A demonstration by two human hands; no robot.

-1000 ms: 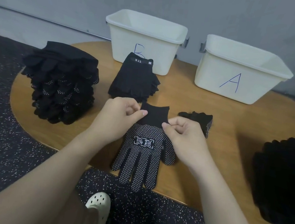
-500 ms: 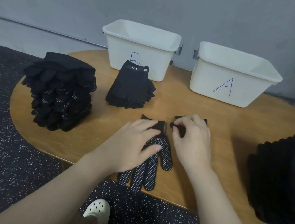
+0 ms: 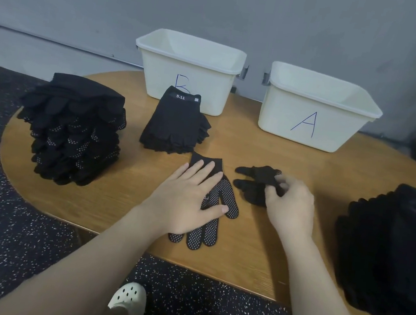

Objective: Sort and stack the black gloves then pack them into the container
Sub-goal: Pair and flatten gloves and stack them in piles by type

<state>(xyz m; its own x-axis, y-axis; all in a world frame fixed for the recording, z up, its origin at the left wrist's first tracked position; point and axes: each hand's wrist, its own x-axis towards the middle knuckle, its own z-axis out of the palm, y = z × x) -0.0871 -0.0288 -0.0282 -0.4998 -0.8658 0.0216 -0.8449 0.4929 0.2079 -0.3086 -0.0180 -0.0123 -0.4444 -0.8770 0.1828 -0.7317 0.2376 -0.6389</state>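
Observation:
A black glove with white dots (image 3: 214, 210) lies flat near the table's front edge, fingers toward me. My left hand (image 3: 186, 196) presses flat on it with straight fingers. Just to its right, my right hand (image 3: 290, 206) pinches a second black glove (image 3: 256, 181) by its near side. A tall pile of dotted gloves (image 3: 74, 128) stands at the left. A smaller stack of fingerless gloves marked 5.11 (image 3: 177, 124) sits in front of the white bin B (image 3: 188, 73). White bin A (image 3: 315, 110) stands at the back right.
A large heap of black 5.11 gloves (image 3: 394, 253) fills the right end of the rounded wooden table (image 3: 255, 254). Both bins stand against a grey wall. Below the table's front edge are speckled dark floor and my white clogs (image 3: 129, 302).
A second ago both hands pinched the dotted glove's cuff. The glove now lies flat under my left palm, and my right hand has shifted right onto the second glove.

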